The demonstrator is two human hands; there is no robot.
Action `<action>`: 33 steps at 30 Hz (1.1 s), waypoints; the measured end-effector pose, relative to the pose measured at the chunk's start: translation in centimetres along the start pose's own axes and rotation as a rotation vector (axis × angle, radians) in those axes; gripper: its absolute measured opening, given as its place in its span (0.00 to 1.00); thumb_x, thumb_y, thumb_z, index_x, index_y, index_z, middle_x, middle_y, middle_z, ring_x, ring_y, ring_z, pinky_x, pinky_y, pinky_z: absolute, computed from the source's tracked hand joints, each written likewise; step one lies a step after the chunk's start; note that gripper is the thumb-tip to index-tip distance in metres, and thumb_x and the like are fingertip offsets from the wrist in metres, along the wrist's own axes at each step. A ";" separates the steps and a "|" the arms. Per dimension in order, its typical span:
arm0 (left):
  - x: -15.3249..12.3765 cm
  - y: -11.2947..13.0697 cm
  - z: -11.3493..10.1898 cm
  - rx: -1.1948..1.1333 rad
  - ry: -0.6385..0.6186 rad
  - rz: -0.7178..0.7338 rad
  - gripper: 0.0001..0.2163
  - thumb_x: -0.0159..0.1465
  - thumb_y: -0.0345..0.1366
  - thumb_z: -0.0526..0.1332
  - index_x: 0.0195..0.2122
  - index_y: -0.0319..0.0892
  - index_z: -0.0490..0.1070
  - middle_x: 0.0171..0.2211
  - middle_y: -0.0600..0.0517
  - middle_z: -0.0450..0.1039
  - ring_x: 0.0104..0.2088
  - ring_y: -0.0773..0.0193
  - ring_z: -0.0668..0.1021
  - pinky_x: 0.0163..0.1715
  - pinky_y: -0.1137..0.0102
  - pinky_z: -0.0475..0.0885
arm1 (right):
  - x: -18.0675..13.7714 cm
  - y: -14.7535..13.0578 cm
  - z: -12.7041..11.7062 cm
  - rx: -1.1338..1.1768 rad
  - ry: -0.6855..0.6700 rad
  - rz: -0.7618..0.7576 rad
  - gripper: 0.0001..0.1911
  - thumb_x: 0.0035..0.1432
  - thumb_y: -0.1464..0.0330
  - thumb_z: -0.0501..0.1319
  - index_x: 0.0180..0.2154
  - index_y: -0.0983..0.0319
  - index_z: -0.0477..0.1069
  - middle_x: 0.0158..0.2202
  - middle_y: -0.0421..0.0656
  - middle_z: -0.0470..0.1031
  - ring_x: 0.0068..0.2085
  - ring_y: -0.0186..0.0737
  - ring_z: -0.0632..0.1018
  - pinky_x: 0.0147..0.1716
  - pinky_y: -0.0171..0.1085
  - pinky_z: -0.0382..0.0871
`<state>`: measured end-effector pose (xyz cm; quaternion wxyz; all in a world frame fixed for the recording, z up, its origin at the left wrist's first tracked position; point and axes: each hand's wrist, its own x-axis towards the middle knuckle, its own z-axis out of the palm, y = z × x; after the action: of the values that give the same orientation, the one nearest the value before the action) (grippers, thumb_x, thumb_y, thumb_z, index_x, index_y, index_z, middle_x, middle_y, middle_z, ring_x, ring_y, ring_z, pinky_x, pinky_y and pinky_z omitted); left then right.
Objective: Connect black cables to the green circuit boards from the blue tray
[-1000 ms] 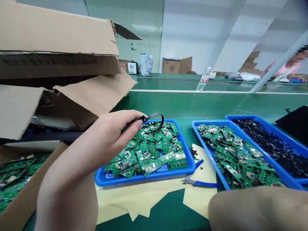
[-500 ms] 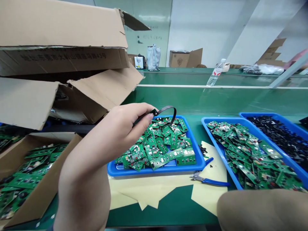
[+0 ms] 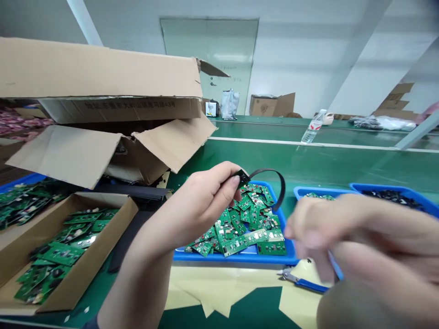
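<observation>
Thumb and fingers of the bare left hand (image 3: 206,194) pinch a small, flat, dark piece (image 3: 243,178), and a thin, bendy black strip (image 3: 282,187) loops out from its end. The piece is up above a shallow blue plastic tray (image 3: 240,259) of green circuit boards (image 3: 236,245). To hold it well, pinch it firmly but gently and let the strip curve freely so it gets no sharp fold. The bare right hand (image 3: 322,228) is blurry with bent fingers, so I cannot tell if it holds anything. It looks near the strip and partly hides the metal cutters with blue handles (image 3: 310,285). Half a second ago, only the right arm showed, low on the right; now that hand is up and closer in. The left hand keeps the same pinch.
</observation>
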<state>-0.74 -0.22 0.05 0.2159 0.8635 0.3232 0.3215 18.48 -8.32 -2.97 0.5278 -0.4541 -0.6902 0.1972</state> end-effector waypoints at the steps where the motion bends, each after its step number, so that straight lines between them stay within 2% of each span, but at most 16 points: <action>1: -0.1 0.2 0.1 -0.031 -0.002 0.000 0.09 0.70 0.35 0.48 0.40 0.41 0.67 0.28 0.56 0.72 0.28 0.71 0.74 0.29 0.76 0.68 | 0.4 -0.8 0.0 -0.045 -0.007 -0.026 0.10 0.61 0.63 0.60 0.30 0.59 0.74 0.26 0.39 0.75 0.25 0.33 0.74 0.24 0.32 0.71; 4: -0.3 0.8 0.3 -0.092 0.002 0.003 0.10 0.71 0.36 0.48 0.41 0.41 0.67 0.29 0.55 0.72 0.28 0.70 0.73 0.28 0.76 0.68 | 1.5 -1.8 0.7 -0.249 0.055 -0.089 0.08 0.60 0.68 0.59 0.30 0.58 0.74 0.23 0.37 0.74 0.22 0.31 0.73 0.22 0.29 0.68; 7: -0.4 0.9 0.4 -0.101 -0.005 0.002 0.10 0.71 0.37 0.49 0.41 0.41 0.68 0.27 0.55 0.70 0.25 0.71 0.71 0.25 0.76 0.66 | 2.0 -1.3 1.4 -0.348 0.119 -0.065 0.06 0.61 0.67 0.59 0.35 0.60 0.74 0.26 0.38 0.75 0.23 0.32 0.74 0.22 0.30 0.68; 10: -0.3 0.9 0.4 -0.038 -0.023 0.008 0.11 0.70 0.37 0.49 0.39 0.41 0.69 0.25 0.56 0.68 0.23 0.71 0.68 0.23 0.76 0.64 | 2.1 -0.6 1.5 -0.324 0.154 -0.031 0.07 0.62 0.64 0.59 0.36 0.60 0.73 0.28 0.40 0.76 0.25 0.32 0.74 0.21 0.30 0.67; 15: -0.2 1.2 0.4 0.017 -0.072 0.034 0.11 0.70 0.36 0.49 0.38 0.41 0.68 0.26 0.56 0.68 0.24 0.71 0.69 0.23 0.77 0.63 | 2.3 -0.5 1.3 -0.264 0.194 -0.033 0.06 0.61 0.66 0.59 0.32 0.60 0.72 0.24 0.37 0.73 0.22 0.31 0.72 0.21 0.29 0.66; 22: -0.2 1.4 0.6 0.063 -0.095 0.064 0.10 0.70 0.35 0.49 0.40 0.41 0.69 0.30 0.55 0.73 0.27 0.71 0.72 0.26 0.76 0.65 | 2.5 -0.3 1.9 -0.315 0.277 -0.157 0.09 0.59 0.73 0.59 0.26 0.60 0.69 0.20 0.35 0.68 0.22 0.29 0.70 0.23 0.28 0.65; 27: -0.2 1.4 0.9 0.080 -0.090 0.088 0.10 0.70 0.35 0.49 0.42 0.42 0.70 0.35 0.53 0.76 0.32 0.68 0.75 0.30 0.75 0.67 | 2.4 -0.5 2.0 -0.365 0.302 -0.202 0.09 0.59 0.73 0.58 0.26 0.60 0.69 0.20 0.35 0.68 0.21 0.30 0.69 0.22 0.29 0.65; 33: -0.3 1.6 1.3 0.159 -0.062 0.069 0.11 0.70 0.34 0.49 0.40 0.41 0.70 0.33 0.52 0.76 0.30 0.67 0.75 0.29 0.74 0.68 | 2.3 -0.6 2.2 -0.422 0.317 -0.216 0.11 0.60 0.72 0.57 0.25 0.60 0.68 0.18 0.35 0.66 0.20 0.30 0.67 0.21 0.30 0.63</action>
<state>0.67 -1.75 -0.03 0.1456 0.8980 0.3108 0.2751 16.17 -6.26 -2.04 0.5407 -0.5032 -0.6692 -0.0816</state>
